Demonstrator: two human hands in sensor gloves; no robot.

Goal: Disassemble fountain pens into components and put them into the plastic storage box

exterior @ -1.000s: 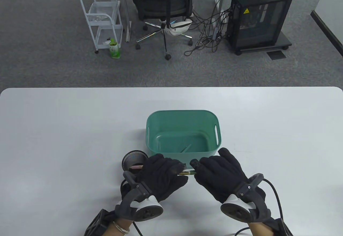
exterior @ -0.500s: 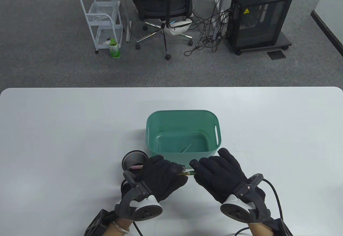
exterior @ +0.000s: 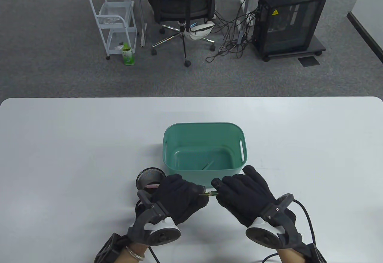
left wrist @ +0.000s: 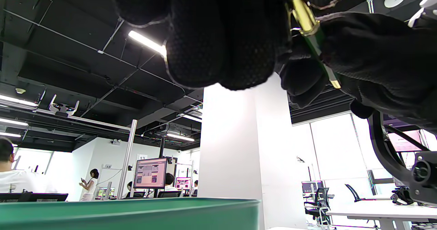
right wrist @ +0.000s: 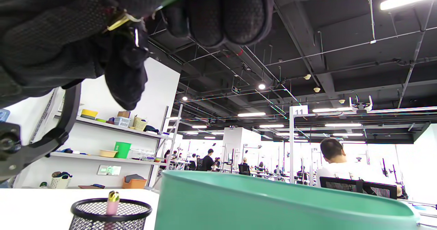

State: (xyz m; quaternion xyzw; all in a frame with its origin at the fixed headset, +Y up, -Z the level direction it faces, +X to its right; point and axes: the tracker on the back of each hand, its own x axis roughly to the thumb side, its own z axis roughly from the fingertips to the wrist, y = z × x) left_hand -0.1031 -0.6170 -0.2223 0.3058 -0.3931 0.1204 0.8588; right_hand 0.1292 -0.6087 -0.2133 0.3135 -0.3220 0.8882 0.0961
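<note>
Nothing shifts since earlier: left hand point(exterior: 179, 197) & right hand point(exterior: 245, 195) both pinch green pen point(exterior: 209, 193) near table's front edge, just before storage box point(exterior: 167, 143). Risk: twisting w/ gloves, part slips, rolls off.

From above we look down on the worktop point(exterior: 59, 143), hands entering at the bottom edge. Our two wrist views sit low near the worktop, tilted up toward the ceiling, gloved fingers close overhead. All three share the green storage box point(exterior: 204, 131) point(left wrist: 129, 213) point(right wrist: 273, 202); the right wrist view also catches the mesh cup point(right wrist: 111, 213) point(exterior: 150, 177).
</note>
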